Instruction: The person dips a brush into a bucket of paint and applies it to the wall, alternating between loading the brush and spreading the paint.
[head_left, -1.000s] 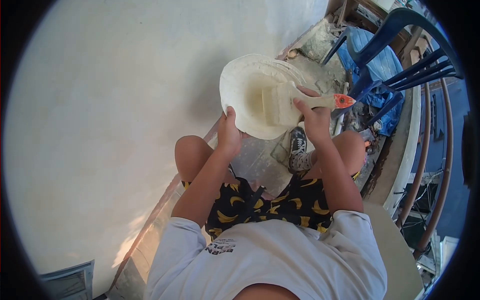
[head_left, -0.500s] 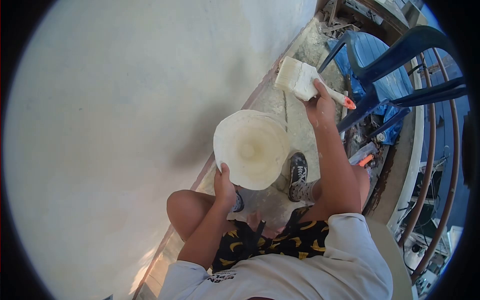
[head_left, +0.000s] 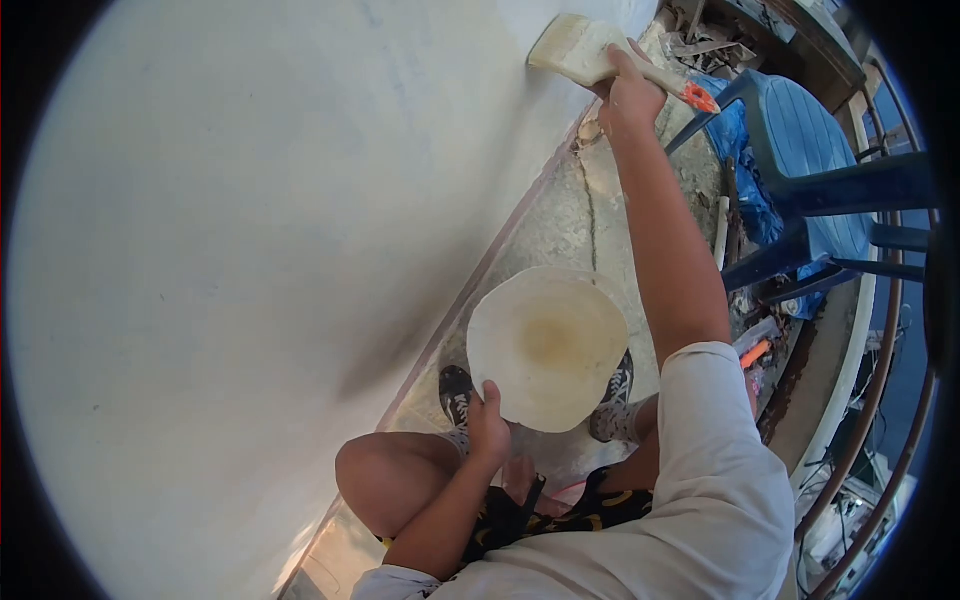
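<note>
A wide paintbrush (head_left: 583, 52) with a pale handle and an orange-red end is gripped in my right hand (head_left: 634, 97). Its bristles overlap the white wall (head_left: 300, 200) near the top of the view. Low in front of me, my left hand (head_left: 488, 425) clasps the near-left rim of a round white paint bucket (head_left: 505, 345), fingers mostly out of sight beneath it. Yellowish residue shows at the bucket's bottom. My shoes (head_left: 455, 395) stand on the floor on either side of it.
A narrow, cracked concrete floor (head_left: 560, 225) runs along the wall. At right a blue plastic chair (head_left: 800, 125) stands over blue sheeting and litter, with an orange object (head_left: 756, 353) nearer me. Beyond is a brown metal railing (head_left: 870, 400). Scrap pieces (head_left: 705, 45) lie at the far end.
My right hand has carried the paintbrush forward and up, over to the wall. The bucket, still in my left hand, sits lower and further right in view. The view has shifted slightly.
</note>
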